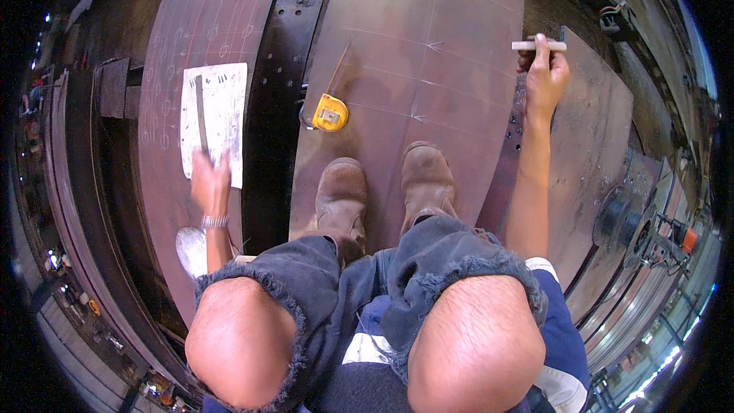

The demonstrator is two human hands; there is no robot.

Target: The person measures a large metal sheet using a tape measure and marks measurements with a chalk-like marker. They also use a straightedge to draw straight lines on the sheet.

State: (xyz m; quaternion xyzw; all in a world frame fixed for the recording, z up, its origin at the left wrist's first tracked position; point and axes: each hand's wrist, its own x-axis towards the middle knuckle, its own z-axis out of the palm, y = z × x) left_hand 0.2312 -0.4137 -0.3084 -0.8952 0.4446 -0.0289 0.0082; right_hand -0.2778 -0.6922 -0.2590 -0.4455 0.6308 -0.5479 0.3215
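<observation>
My left hand [210,186], a metal watch band on its wrist, is closed round the lower end of a narrow dark flat strip [201,111]. The strip lies over a white paper sheet [231,103] covered with markings, on the left steel plate. Out at the right, my right hand [546,76] pinches a white stick of chalk [556,47], held crosswise. Between the hands, a yellow tape measure [333,115] rests on the middle steel plate [386,53], a short length of its blade pulled out. Thin white layout lines and arrow marks cross that plate.
My boots [342,191] stand on the middle plate, knees bent up. The left plate [206,11] bears chalk marks; a dark drilled beam [293,38] fills the gap. A pale rounded object [191,250] lies near my left wrist. An orange-ended power tool [686,241] is at the far right.
</observation>
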